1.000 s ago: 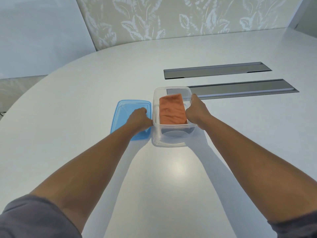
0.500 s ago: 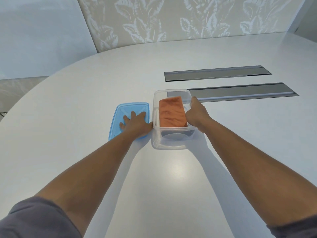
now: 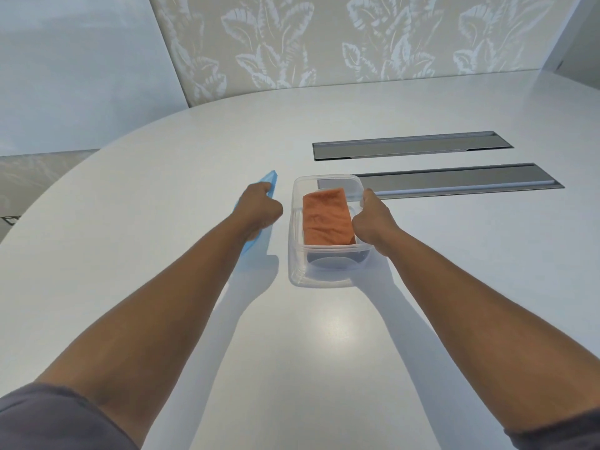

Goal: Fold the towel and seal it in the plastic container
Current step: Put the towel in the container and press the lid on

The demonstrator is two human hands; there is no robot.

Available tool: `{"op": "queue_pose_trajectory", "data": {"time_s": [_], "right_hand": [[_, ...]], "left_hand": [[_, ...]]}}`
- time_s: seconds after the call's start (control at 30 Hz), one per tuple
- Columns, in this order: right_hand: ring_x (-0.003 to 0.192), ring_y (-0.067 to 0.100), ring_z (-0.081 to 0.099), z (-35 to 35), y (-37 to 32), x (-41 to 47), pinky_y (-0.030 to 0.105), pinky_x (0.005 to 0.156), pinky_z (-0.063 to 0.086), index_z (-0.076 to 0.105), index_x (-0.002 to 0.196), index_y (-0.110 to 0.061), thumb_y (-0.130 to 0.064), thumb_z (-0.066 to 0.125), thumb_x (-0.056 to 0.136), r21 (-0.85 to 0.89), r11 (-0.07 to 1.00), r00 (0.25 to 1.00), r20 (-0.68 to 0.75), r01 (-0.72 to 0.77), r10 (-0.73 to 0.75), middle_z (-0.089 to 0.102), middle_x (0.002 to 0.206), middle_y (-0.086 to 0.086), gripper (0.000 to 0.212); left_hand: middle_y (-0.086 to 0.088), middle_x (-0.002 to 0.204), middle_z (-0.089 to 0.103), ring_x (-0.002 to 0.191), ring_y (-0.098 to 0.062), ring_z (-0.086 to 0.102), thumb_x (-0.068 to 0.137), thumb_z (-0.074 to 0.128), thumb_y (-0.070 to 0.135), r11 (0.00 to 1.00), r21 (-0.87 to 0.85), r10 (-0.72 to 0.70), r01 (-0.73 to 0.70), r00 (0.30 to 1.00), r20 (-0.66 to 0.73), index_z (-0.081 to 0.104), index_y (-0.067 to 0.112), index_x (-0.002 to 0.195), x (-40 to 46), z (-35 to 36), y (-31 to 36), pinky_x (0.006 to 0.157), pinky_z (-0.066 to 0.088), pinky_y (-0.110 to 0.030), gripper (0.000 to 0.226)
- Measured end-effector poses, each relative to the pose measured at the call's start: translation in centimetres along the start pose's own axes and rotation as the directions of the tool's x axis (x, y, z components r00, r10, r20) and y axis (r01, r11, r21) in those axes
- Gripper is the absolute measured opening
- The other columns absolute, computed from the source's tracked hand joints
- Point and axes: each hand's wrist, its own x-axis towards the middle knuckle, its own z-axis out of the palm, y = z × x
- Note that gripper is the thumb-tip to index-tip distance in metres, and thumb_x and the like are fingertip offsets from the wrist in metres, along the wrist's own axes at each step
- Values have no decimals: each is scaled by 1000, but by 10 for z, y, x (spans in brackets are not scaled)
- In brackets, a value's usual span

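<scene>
A wide white table [image 3: 162,222] fills the view, with a leaf-patterned wall [image 3: 357,40] behind it. Two long grey slots [image 3: 412,145] are set into the table's far right part, one behind the other. A clear container [image 3: 300,271] stands open near the middle, its far end over the nearer slot's left end. The folded orange towel [image 3: 326,217] lies inside it, toward the right wall. The blue lid [image 3: 259,245] is just left of the container, tipped up on edge. The left hand [image 3: 258,209] holds the lid, fingers closed around it. The right hand [image 3: 373,220] grips the container's right rim, fingers curled on it. Grey sleeves [image 3: 42,420] show at the bottom corners.
</scene>
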Motion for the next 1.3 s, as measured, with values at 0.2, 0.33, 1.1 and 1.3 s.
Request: {"op": "queue_pose_trajectory", "data": {"time_s": [0.2,0.33,1.1,1.3], "right_hand": [[96,24,55,-1,0,-4,35,74,45,47,128,-13,-23,69,92,14,1000,1000,9,-14,14,60,112,6,43],[98,25,56,1,-2,-6,35,73,45,46,134,-14,-13,62,92,2,999,999,17,-35,35,61,115,6,45],[88,23,65,-25,-37,-13,36,82,50,68,91,-20,-29,61,99,654,753,997,50,-71,51,73,99,4,14],[85,18,62,-28,-26,-7,32,73,51,67,92,-20,-27,57,105,555,832,996,86,-23,-30,69,90,-3,18]], "left_hand": [[-8,84,48,71,-19,45,83,54,1,995,16,103,-103,995,-9,58,1,125,-9,-42,43,58,33,-26,41],[-15,89,54,81,-29,54,60,53,9,985,-123,134,-123,988,80,62,1,115,-36,-71,79,76,54,-42,57],[-14,94,65,73,-30,66,89,51,-9,671,-736,26,88,989,142,57,15,90,-37,-19,50,65,60,-38,25],[-7,104,69,88,-26,69,93,54,8,803,-594,41,-43,999,-16,58,19,110,-41,19,25,69,59,-35,20]]}}
